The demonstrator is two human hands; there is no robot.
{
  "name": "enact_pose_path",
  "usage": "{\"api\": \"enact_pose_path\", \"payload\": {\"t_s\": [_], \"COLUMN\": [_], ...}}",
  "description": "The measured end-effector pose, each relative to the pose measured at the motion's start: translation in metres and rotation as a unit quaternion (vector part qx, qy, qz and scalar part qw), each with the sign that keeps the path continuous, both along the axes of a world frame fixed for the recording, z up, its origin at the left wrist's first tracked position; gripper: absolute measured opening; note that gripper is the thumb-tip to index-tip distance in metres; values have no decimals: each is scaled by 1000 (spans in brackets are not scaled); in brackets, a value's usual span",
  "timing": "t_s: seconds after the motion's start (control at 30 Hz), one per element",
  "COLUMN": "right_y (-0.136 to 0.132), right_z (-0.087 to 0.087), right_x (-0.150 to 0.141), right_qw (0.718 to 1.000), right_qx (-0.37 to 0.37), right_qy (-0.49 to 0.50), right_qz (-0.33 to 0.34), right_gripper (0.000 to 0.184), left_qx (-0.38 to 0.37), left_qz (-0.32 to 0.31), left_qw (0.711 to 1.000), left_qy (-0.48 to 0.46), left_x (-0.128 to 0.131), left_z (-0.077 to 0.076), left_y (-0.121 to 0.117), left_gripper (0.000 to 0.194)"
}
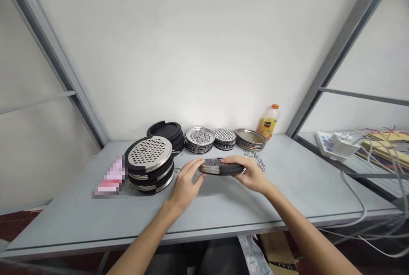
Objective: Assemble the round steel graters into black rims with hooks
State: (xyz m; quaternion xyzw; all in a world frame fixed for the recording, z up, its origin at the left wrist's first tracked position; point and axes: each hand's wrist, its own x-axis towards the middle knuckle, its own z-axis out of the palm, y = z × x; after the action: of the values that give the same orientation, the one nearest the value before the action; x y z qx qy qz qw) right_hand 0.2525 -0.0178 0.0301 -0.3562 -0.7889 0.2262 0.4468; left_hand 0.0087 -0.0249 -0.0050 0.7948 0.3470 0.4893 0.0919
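Grey table (220, 206) before white wall (204, 53); our left hand (187, 179) and right hand (249, 172) grip black-rimmed grater (220, 168) between them; stacked graters (150, 153) left, bottle (269, 123) far right.

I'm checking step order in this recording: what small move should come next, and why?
Probably steady the round grater in the left hand and reach with the right hand for the loose chains. They lie just beyond that hand; chain also shows beside the grater stack, but none is visible on the held piece.
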Motion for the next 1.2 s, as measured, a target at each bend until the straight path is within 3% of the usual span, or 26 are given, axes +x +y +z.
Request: {"api": "enact_pose_path", "payload": {"t_s": [0.13,0.23,0.4,0.53,0.63,0.7,0.9,1.2], "right_y": [11,22,32,36,44,50,60,60], "right_z": [5,27,77,101,101,92,60,77], "right_x": [-1,-15,-76,-141,-183,-202,-213,-233], "right_qw": [990,969,983,973,939,927,950,954], "right_qx": [7,51,101,215,304,323,277,261], "right_qy": [84,157,140,2,-128,-169,-121,-105], "right_qz": [-112,-185,-57,87,96,91,82,102], "right_gripper": [24,23,29,38,49,57,57,55], "left_qx": [-20,-64,-138,-153,-160,-173,-207,-241], "left_qz": [127,91,33,35,29,18,-11,21], "left_qw": [988,993,990,987,987,985,978,970], "left_qy": [-82,-36,-4,-13,-9,0,0,12], "left_x": [8,14,16,15,13,12,11,14], "left_z": [-14,-27,-34,-36,-36,-34,-26,-26], "left_y": [-20,-33,-33,-29,-31,-33,-39,-36], "left_gripper": [47,31,17,16,15,16,30,23]}}
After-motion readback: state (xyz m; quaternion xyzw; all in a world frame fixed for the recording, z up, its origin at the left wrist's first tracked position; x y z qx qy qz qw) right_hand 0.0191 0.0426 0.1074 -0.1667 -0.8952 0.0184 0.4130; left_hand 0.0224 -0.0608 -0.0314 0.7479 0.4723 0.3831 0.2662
